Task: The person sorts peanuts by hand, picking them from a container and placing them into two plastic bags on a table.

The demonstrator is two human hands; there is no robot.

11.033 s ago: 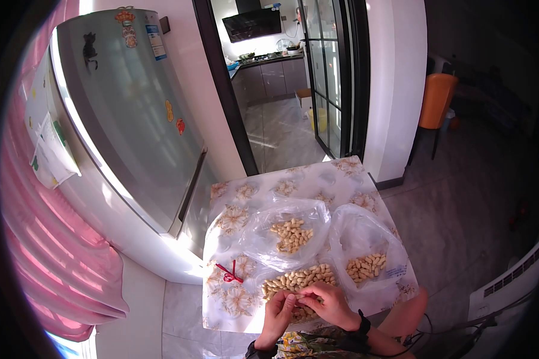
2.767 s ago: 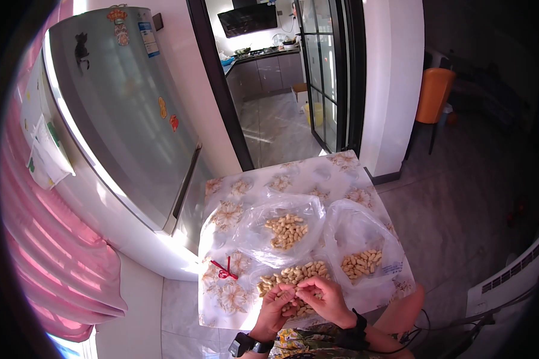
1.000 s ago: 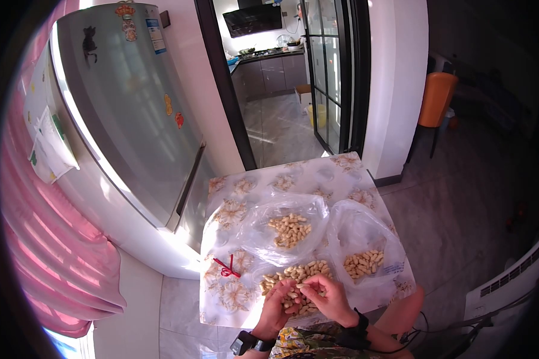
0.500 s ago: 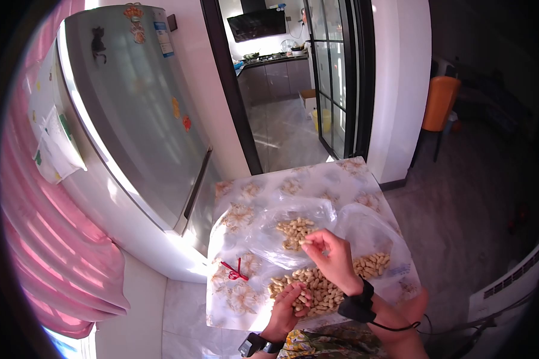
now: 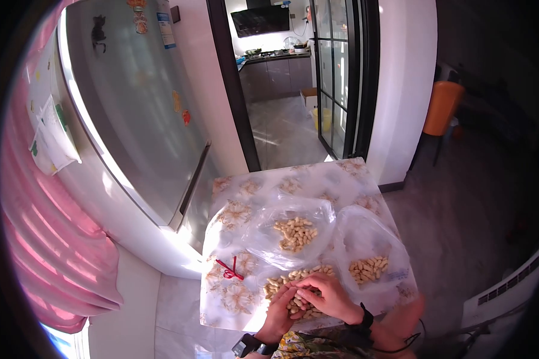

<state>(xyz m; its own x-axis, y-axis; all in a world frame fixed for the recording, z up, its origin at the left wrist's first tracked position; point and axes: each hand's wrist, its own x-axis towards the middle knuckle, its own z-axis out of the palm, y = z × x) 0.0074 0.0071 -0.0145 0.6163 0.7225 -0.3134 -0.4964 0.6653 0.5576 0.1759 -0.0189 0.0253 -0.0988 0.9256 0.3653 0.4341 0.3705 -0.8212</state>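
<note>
Over a heap of peanuts (image 5: 324,271) at the table's near edge, my left hand (image 5: 279,310) is curled around several peanuts. My right hand (image 5: 328,297) touches it from the right, its fingers bent together at the left fingertips; what they pinch, if anything, is too small to make out. Beyond the hands, a clear plastic bag (image 5: 260,230) holds a pile of peanuts (image 5: 296,234). Another clear bag (image 5: 365,230) on the right has a smaller pile (image 5: 368,269) in it.
The flowered tablecloth (image 5: 236,299) carries a red tie (image 5: 229,269) at the left. A fridge (image 5: 138,113) and pink curtain (image 5: 54,239) stand left. Behind the table is a doorway with a glass door (image 5: 332,90); an orange chair (image 5: 443,107) is at right.
My right hand has moved down and left from the bag in the middle to my left hand. The peanuts in both bags are now less covered.
</note>
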